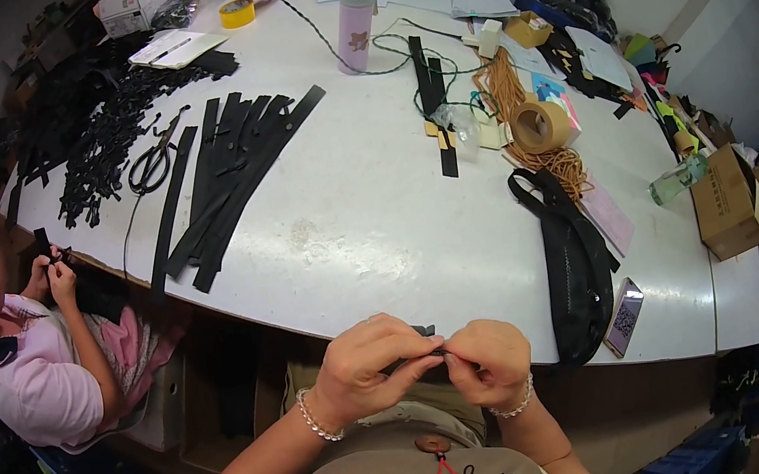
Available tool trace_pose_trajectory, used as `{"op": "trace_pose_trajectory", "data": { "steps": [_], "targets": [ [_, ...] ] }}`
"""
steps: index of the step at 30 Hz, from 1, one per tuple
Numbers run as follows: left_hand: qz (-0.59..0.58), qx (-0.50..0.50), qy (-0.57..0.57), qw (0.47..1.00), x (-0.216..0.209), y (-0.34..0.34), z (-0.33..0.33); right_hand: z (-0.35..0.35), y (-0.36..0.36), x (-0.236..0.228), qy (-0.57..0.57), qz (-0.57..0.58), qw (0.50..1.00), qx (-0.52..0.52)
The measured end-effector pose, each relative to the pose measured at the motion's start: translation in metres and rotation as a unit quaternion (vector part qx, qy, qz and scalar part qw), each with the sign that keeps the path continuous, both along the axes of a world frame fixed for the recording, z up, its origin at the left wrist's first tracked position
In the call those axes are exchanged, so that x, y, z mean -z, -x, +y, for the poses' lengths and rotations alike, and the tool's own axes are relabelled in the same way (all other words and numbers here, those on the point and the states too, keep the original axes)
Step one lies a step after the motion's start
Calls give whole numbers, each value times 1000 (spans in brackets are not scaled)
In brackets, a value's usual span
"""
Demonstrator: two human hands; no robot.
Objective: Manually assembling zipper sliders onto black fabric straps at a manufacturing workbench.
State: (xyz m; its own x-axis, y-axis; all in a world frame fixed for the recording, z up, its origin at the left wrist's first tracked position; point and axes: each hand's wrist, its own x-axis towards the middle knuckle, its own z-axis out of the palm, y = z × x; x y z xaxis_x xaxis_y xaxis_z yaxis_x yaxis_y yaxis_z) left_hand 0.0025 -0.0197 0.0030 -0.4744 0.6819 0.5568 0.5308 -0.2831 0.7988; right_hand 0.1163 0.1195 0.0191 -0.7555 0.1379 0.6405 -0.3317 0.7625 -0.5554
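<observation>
Because both hands meet at about six o'clock on the white table [444, 256], right by its near edge, the small dark piece [438, 351] between them could easily drop toward the lap if either pinch loosened. On the left hand [372, 365], thumb and fingertips look pressed together on it; on the right hand [491, 359], they also seem closed on it, though the knuckles hide much of that grip. With the piece so covered, a misaligned or twisted bit might go unnoticed. A beaded bracelet [316, 419] on the left wrist could snag loose material. Toward three o'clock from the hands, the phone [625, 317] lies close to the table's edge, where a swinging right elbow might knock it; between ten and eleven, a black strip [175, 212] overhangs and could slide off if brushed.
</observation>
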Motion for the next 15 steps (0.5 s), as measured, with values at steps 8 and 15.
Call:
{"op": "trace_pose_trajectory", "data": {
  "steps": [8,15],
  "targets": [
    [-4,44,3,999,-1,1,-1,-13,0,14,76,69,994,27],
    [52,6,-13,999,1,0,0,-20,-8,12,312,-91,944,54]
  ]
}}
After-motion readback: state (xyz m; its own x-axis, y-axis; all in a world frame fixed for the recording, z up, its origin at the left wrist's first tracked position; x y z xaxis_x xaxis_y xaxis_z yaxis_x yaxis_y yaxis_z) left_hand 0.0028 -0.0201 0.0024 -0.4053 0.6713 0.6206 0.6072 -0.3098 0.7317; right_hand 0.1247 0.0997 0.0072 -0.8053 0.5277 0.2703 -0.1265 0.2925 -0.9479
